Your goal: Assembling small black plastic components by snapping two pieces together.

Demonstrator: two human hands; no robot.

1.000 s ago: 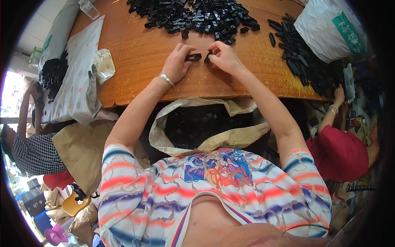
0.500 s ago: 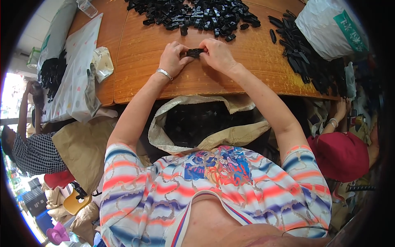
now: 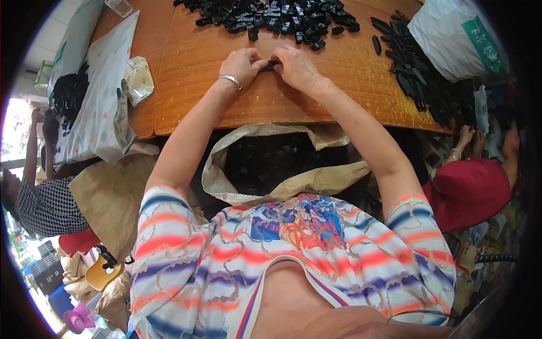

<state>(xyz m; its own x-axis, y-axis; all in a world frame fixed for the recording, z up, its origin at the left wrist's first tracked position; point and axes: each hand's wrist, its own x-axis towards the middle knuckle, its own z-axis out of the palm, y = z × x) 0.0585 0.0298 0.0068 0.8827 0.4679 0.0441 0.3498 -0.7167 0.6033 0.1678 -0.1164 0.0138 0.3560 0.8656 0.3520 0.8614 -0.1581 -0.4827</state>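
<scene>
Over the table, my left hand (image 3: 244, 66) and my right hand (image 3: 294, 68) meet with bent, closed fingers. Between their fingertips they pinch a small black plastic piece (image 3: 271, 64), one hand at each end. Most of it is covered by the fingers, so its exact kind is unclear. Just beyond my hands spreads a heap of small black plastic parts (image 3: 276, 20), some with glossy faces. Below my forearms, at the table's near edge, gapes a woven sack (image 3: 217, 169) with dark pieces inside.
Long, narrow black parts (image 3: 409, 73) lie heaped at the right, beside a white plastic bag (image 3: 443, 42). On the left are a spotted plastic sheet (image 3: 99, 107), a clear packet (image 3: 138, 80) and black pieces (image 3: 69, 99). One person sits on each side, the right one in a red hat (image 3: 473, 192).
My fingers have drawn closer together and the black piece has turned, so less of it shows. A grey, cloth-like strip has come into view beside the spotted sheet. The right-hand person has shifted slightly.
</scene>
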